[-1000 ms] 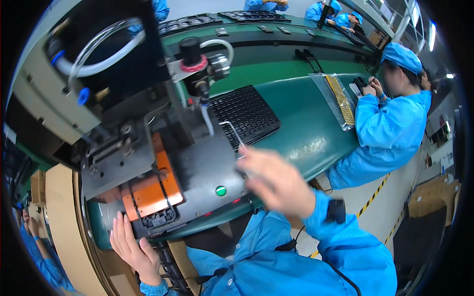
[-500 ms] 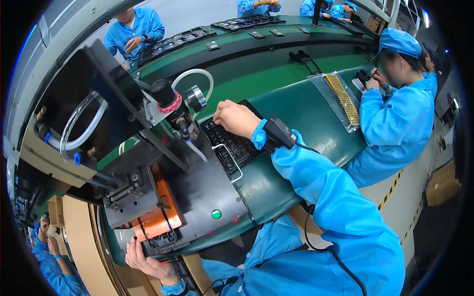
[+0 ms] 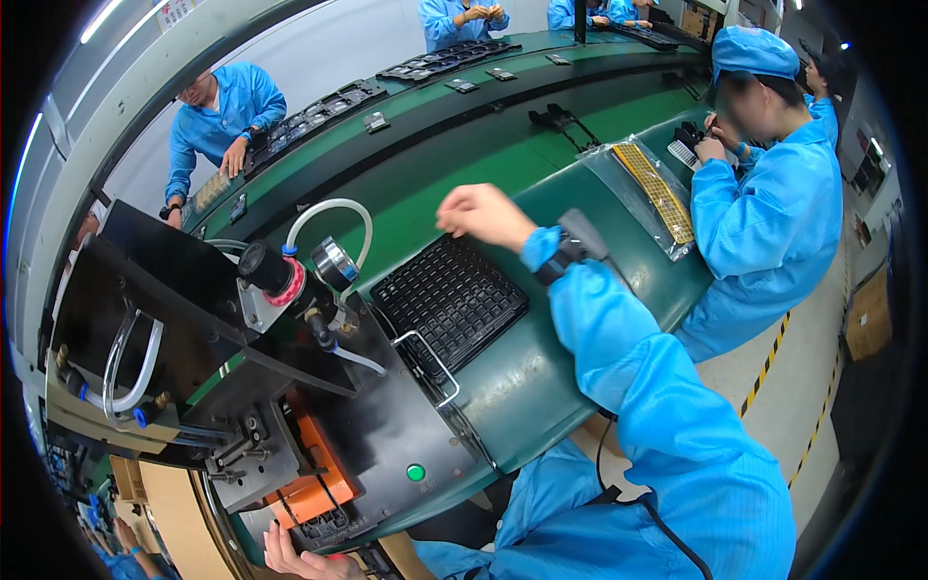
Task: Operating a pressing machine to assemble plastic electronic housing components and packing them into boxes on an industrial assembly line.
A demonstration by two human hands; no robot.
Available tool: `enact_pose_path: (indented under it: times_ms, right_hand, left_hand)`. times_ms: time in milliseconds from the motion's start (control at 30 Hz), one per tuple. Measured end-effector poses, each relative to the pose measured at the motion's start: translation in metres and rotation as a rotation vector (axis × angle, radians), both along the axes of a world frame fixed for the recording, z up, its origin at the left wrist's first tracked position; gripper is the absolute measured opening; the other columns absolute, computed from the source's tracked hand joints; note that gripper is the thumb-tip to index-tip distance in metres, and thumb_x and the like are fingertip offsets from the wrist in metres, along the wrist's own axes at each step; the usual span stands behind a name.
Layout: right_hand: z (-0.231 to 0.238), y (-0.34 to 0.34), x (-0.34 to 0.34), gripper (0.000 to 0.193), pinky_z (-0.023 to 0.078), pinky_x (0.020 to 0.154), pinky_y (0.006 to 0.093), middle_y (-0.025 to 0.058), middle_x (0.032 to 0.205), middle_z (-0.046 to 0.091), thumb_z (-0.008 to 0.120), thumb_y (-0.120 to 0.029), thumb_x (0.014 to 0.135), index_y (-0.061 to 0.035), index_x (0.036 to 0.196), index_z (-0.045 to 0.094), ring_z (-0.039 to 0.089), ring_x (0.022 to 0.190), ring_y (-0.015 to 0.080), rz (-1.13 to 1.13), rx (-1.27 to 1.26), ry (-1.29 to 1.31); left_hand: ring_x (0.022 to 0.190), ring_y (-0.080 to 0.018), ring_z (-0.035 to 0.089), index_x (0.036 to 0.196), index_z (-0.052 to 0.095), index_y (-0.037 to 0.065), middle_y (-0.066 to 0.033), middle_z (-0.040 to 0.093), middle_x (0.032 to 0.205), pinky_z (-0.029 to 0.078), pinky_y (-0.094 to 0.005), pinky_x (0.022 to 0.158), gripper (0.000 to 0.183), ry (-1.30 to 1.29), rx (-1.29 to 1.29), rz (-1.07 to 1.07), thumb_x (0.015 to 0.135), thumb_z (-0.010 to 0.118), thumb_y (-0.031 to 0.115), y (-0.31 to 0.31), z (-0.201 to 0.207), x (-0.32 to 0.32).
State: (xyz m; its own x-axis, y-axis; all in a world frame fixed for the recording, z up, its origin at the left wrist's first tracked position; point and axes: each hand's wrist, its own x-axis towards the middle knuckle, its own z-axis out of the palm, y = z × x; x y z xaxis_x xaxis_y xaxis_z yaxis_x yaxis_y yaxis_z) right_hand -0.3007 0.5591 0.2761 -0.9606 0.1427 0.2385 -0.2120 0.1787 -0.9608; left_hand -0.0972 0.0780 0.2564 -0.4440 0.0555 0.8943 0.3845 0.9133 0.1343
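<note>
Black plastic tray was seen on green bench, just beside press. Tray was set bodyward of right hand, which was poised at far corner; left hand was placed well apart, across press, near orange block. Tray outline was near square; long axis could not be told. Right fingers were drawn together; any small item pinched could not be made out. Left fingers were extended, nothing seen gripped; palm was cut off by lower edge. Fingertip contact with press could not be confirmed.
</note>
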Motion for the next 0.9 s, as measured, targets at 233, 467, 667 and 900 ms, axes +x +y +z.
enact_pose_path:
  times_ms: [233, 467, 667, 900]
  right_hand:
    - [-0.018, 0.105, 0.039, 0.02, 0.056, 0.073, 0.0257, 0.0128, 0.093, 0.069, 0.064, -0.007, 0.091, 0.0083, 0.104, 0.063, 0.066, 0.079, 0.0142, -0.214, -0.156, -0.047]
    - [-0.041, 0.209, 0.017, 0.02, 0.053, 0.079, 0.0368, 0.0148, 0.088, 0.071, 0.065, -0.016, 0.087, -0.0005, 0.099, 0.069, 0.068, 0.086, 0.0259, -0.83, 0.52, -0.061]
    - [-0.066, 0.252, -0.017, 0.011, 0.039, 0.1, 0.0524, 0.0111, 0.108, 0.064, 0.063, -0.014, 0.084, -0.0113, 0.087, 0.073, 0.055, 0.11, 0.0327, -0.921, 0.961, -0.335]
    - [-0.06, 0.223, -0.037, 0.009, 0.02, 0.105, 0.0705, 0.0053, 0.105, 0.06, 0.062, -0.021, 0.087, -0.0176, 0.085, 0.07, 0.046, 0.119, 0.0282, -0.743, 1.032, -0.305]
  left_hand:
    - [0.105, -0.0325, 0.054, 0.106, 0.063, -0.006, -0.0192, 0.06, 0.111, 0.039, -0.0455, 0.098, 0.05, 0.055, 0.002, 0.003, 0.103, 0.031, 0.032, 0.001, -0.001, -0.006]
    - [0.104, -0.0306, 0.052, 0.104, 0.063, -0.004, -0.0171, 0.059, 0.109, 0.039, -0.0436, 0.097, 0.051, 0.074, 0.019, 0.052, 0.103, 0.028, 0.033, 0.006, -0.004, -0.012]
    - [0.104, -0.0319, 0.051, 0.104, 0.06, -0.003, -0.0177, 0.057, 0.109, 0.037, -0.0456, 0.097, 0.05, 0.061, 0.058, 0.063, 0.102, 0.028, 0.035, 0.003, -0.01, -0.009]
    - [0.104, -0.0326, 0.052, 0.104, 0.06, -0.003, -0.0189, 0.058, 0.107, 0.036, -0.0456, 0.097, 0.048, 0.09, 0.068, 0.054, 0.1, 0.03, 0.034, 0.0, -0.014, -0.007]
